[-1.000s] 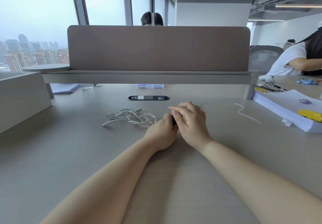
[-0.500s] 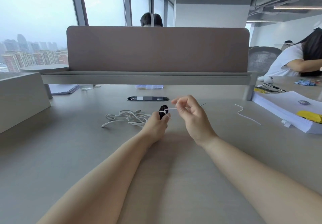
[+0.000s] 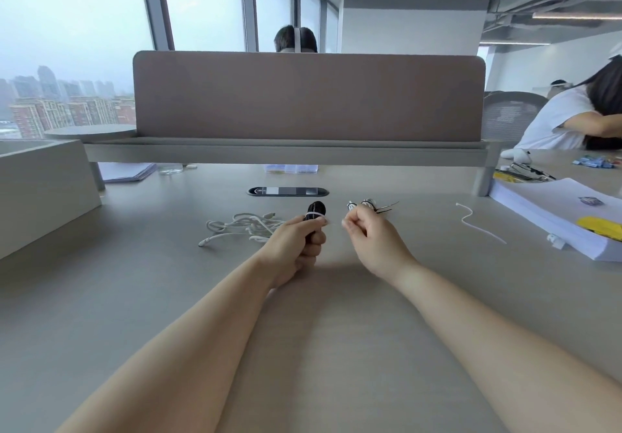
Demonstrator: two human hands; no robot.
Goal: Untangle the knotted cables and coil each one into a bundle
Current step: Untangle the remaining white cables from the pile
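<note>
The left hand (image 3: 296,247) has its grip closed round the black cable bundle (image 3: 315,210), upright above the near-middle counter (image 3: 134,298). Just right of it, the right hand (image 3: 373,244) curls its grip; whether it pinches anything I cannot tell. The tangled white cable (image 3: 242,225) lies left. The far clear box (image 3: 291,169) has contents too small to tell.

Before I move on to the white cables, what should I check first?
1. Black bundle in the left hand's grip: ok.
2. White tie round the black bundle: ok; cinched tight: cannot tell.
3. Right hand empty: cannot tell, fingers curled.
4. Other tied bundle on the desk beyond the right hand: ok.
5. White cables untangled: not ok, a loose heap left of the left hand.
6. Spare tie lying on the desk to the right: ok.
</note>
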